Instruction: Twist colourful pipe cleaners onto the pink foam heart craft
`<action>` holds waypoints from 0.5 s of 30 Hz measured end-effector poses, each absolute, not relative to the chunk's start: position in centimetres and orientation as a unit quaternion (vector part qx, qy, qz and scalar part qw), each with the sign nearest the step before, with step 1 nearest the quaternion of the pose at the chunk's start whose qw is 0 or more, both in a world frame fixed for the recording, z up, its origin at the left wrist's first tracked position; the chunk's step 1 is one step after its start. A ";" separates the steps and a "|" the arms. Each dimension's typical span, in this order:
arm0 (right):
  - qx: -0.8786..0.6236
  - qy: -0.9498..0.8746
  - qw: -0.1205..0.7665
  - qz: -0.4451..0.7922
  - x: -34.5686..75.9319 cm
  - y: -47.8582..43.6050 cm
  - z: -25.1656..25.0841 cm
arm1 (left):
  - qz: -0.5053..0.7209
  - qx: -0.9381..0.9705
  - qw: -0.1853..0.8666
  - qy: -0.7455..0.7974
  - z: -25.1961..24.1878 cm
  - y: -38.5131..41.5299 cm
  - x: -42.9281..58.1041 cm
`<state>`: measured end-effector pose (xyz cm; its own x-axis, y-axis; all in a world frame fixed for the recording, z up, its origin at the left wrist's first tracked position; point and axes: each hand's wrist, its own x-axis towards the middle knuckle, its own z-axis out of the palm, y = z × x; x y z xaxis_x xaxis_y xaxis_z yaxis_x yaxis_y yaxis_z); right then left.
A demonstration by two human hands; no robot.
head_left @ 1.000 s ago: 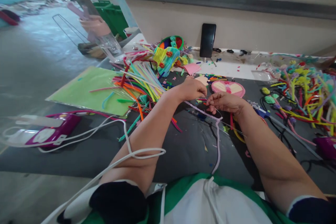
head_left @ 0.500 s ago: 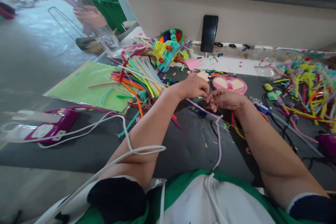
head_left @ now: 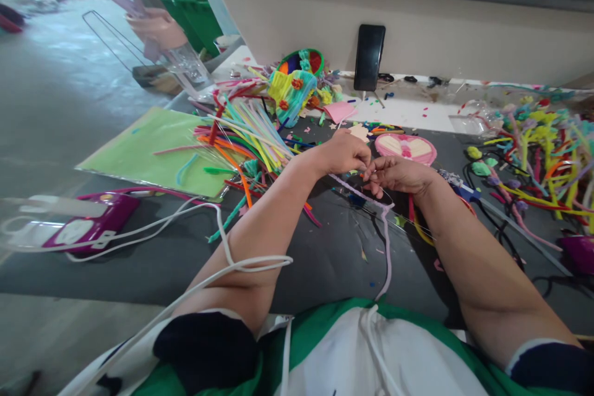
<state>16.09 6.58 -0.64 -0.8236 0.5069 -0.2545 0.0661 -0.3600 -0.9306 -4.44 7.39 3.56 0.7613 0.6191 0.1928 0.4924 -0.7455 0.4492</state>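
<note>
Over the middle of the dark table my left hand is closed, palm down, its fingertips pinched together. A lavender pipe cleaner comes out from under it, slants to the right below my fingers, bends sharply and hangs toward my lap. My right hand is closed too, its thumb and fingertips meeting those of the left. What the right fingertips pinch is too small to make out. Just behind my right hand lies a round pink-rimmed piece with cream panels and a pink bow shape.
Bundled pipe cleaners lie left of my hands, beside a green sheet. More colourful pipe cleaners heap at the right. A phone leans at the back. A white cable loops over my left forearm, near a purple device.
Both hands stay in nearly the same spot, with only slight finger movement at the fingertips. The view has shifted a little.
</note>
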 end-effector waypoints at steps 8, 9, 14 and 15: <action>-0.286 -0.556 0.149 0.766 16.6 6.6 0.1 | 0.150 0.911 0.183 0.337 3.6 7.7 -4.8; -0.297 -0.565 0.153 0.754 16.8 6.6 0.4 | 0.150 0.911 0.182 0.339 3.7 7.8 -4.9; -0.315 -0.662 0.069 0.677 17.4 6.5 1.4 | 0.151 0.911 0.172 0.344 4.1 7.5 -5.0; -0.308 -0.675 0.039 0.670 17.3 6.4 1.4 | 0.148 0.911 0.167 0.347 4.2 7.3 -4.8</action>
